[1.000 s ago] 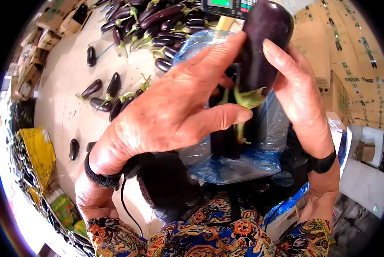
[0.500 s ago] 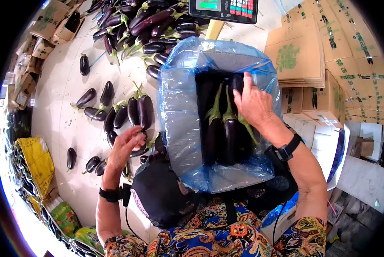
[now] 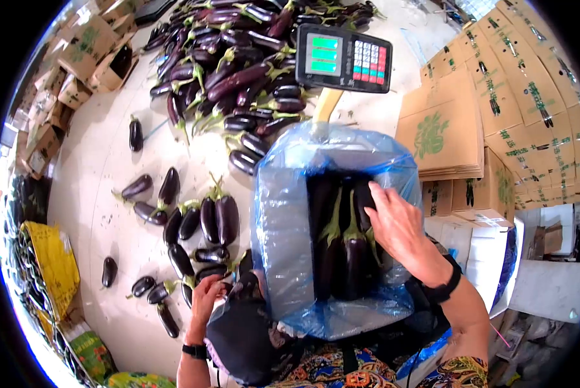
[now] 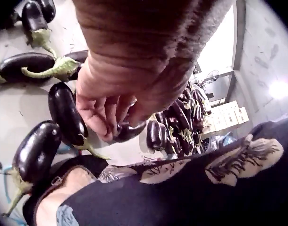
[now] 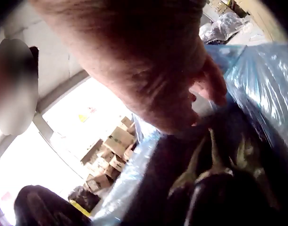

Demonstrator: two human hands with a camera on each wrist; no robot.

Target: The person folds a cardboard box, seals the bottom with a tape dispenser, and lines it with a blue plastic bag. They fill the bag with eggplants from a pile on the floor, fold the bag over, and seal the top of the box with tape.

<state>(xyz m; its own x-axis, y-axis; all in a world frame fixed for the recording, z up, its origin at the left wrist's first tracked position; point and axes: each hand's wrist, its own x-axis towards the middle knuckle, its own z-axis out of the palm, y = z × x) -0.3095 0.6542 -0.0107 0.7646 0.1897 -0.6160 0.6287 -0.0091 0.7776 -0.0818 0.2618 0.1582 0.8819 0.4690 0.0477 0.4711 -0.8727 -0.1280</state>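
In the head view, the right hand (image 3: 400, 226) reaches into a box lined with blue plastic (image 3: 283, 258). Its relaxed fingers rest over a dark eggplant (image 3: 363, 193) near the box's far right corner. Several eggplants (image 3: 354, 265) lie in the box, green stems pointing away from the body. To the left of the box, the left hand (image 3: 207, 299) is low over the floor beside loose eggplants. The left wrist view has its fingers curled at a glossy eggplant (image 4: 129, 133), with part of that eggplant hidden behind them.
A scale display (image 3: 343, 58) stands on a yellow post behind the box. Beyond it on the left is a big eggplant heap (image 3: 238, 64). Flattened cartons (image 3: 442, 129) are stacked at the right. More eggplants (image 3: 167, 187) lie scattered across the pale floor. A dark-clad knee (image 3: 244, 336) sits beside the left hand.
An eggplant held up before the camera between both hands has gone down into the box with the right hand. The left hand has moved away to the floor eggplants and drawn nearer the body.
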